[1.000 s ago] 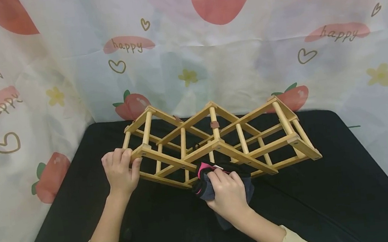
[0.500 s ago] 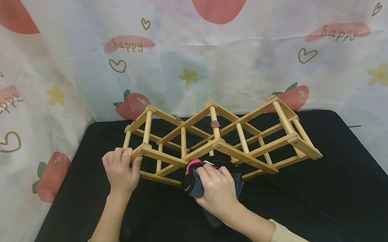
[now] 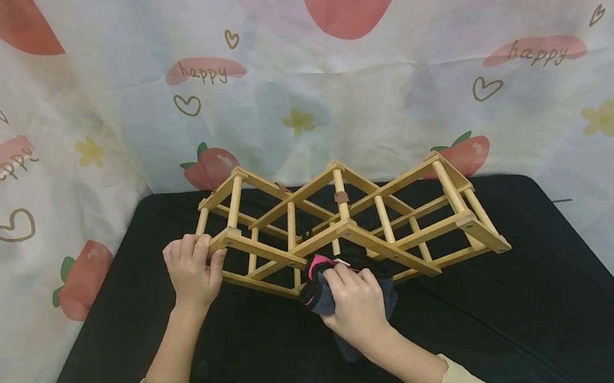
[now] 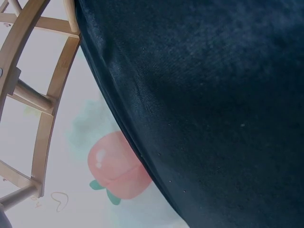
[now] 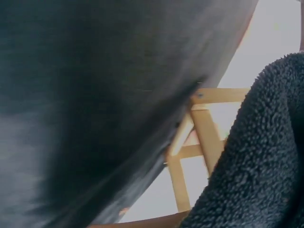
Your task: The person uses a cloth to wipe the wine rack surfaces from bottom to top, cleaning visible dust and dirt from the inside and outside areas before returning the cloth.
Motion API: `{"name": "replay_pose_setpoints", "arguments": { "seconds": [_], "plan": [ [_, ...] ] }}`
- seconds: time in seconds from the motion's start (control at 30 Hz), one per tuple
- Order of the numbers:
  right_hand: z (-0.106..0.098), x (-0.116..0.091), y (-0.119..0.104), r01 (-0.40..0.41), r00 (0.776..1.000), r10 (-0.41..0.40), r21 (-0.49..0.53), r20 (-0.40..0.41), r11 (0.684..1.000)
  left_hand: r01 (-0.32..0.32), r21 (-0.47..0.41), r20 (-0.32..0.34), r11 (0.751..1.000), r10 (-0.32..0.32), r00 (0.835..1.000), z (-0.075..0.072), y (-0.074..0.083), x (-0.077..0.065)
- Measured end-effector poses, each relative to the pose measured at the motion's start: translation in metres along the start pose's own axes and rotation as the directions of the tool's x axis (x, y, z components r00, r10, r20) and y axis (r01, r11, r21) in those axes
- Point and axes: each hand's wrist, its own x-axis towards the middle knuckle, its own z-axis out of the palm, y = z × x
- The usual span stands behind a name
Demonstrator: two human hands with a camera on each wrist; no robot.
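Note:
A folding wooden wine rack (image 3: 380,249) with zigzag slats and round dowels stands across the table. At its left front corner my left hand (image 3: 189,272) grips the slat end, thumb in front. My right hand (image 3: 357,302) holds a bunched dark blue-grey cloth (image 3: 348,349) with black and pink edging against the lower front of the rack, near its middle. Fuzzy pile shows on the cloth (image 5: 256,152) in the right wrist view, where rack bars (image 5: 209,137) appear beyond it. The cloth and right hand hide part of the lower slats. Rack slats (image 4: 47,118) also fill the left wrist view's left side.
Black fabric covers the table (image 3: 522,318). Behind and to the left hangs a pale curtain (image 3: 387,102) printed with fruit, hearts and "happy", close behind the rack's back edge. A small brown tab (image 3: 341,197) wraps a middle dowel.
My right hand slid left with the cloth along the rack's front, then came partway back right. My left hand and the rack have stayed in place.

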Motion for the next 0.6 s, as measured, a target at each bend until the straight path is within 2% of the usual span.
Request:
{"name": "replay_pose_setpoints", "arguments": {
  "seconds": [0.23,0.6],
  "plan": [
    [0.001,-0.007,0.006,-0.013,1.000,0.013,-0.007,-0.005,1.000,0.003,0.002,0.009,1.000,-0.003,1.000,0.000,0.000,0.000],
    [-0.002,0.020,-0.013,0.045,0.998,-0.043,0.049,-0.049,0.998,0.005,0.009,0.014,1.000,-0.005,1.000,0.000,0.000,-0.001]
  ]
}}
